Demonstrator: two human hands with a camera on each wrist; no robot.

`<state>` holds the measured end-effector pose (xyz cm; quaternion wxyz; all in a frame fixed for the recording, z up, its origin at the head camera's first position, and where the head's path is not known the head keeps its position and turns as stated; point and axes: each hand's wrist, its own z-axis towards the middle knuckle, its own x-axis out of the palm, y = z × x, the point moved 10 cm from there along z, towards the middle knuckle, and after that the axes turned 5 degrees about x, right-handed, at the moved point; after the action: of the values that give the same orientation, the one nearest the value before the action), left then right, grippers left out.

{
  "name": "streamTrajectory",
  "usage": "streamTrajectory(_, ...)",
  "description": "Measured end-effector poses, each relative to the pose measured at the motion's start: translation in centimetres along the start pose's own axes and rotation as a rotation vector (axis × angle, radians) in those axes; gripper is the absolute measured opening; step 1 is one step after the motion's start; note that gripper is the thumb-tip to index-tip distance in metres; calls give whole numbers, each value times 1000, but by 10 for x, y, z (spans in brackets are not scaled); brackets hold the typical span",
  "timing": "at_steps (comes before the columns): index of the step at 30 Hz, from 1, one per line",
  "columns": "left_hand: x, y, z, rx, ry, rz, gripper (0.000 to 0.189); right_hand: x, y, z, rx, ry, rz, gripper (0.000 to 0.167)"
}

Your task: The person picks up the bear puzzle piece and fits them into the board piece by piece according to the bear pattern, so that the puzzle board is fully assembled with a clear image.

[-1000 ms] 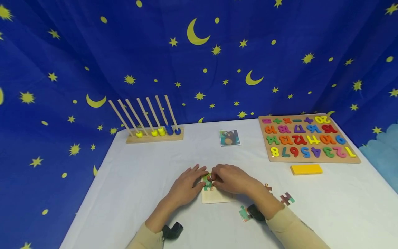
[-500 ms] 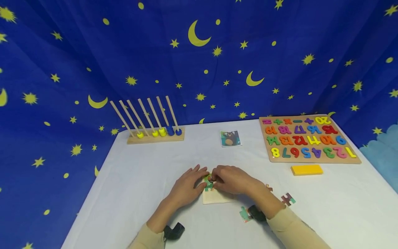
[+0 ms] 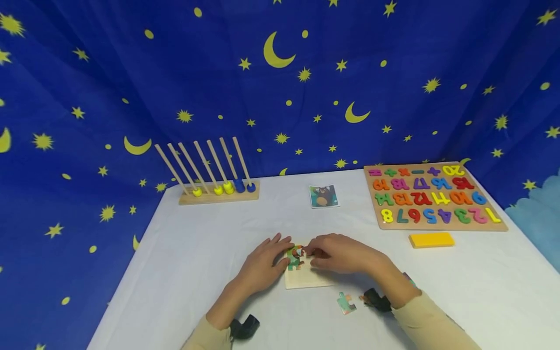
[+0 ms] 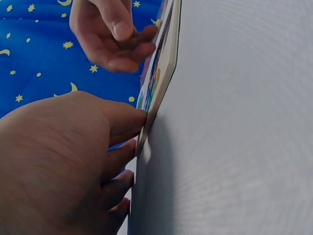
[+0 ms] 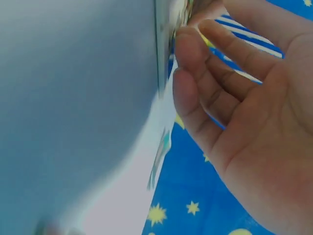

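A small wooden puzzle board lies on the table, with joined jigsaw pieces in its far left corner. My left hand rests along the board's left side; thumb and fingertips touch its edge in the left wrist view. Over the far right part of the board hovers my right hand, fingers loosely bent. Nothing shows between those fingers in the right wrist view. Nearer me lie a green jigsaw piece and a brown one partly covered by the wrist camera. Another piece peeks out behind my right forearm.
A picture card of a bear lies beyond the board. At the back left stands a peg rack with yellow and blue beads. A number board and a yellow block are on the right. A starry blue curtain hangs behind.
My right hand has shifted right, off the jigsaw pieces on the board, uncovering more of them. Its forearm now partly hides the rightmost loose piece. The left hand stays in place.
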<state>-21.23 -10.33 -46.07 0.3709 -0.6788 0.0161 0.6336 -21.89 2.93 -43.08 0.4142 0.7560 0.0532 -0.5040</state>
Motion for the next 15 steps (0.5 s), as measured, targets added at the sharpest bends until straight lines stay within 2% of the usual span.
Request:
streamTrajectory(6,-2,1,-1,7,-11,0,42,-14,-14,-21,23,-21,5,26)
streamTrajectory(11,-1,-2,-1,28,-15,1,46,-19,-36,-40,109,-18,22,22)
streamTrajectory(15,0,-2,-1,34,-2,21,48,-21,-49,-56,160,8,88,21)
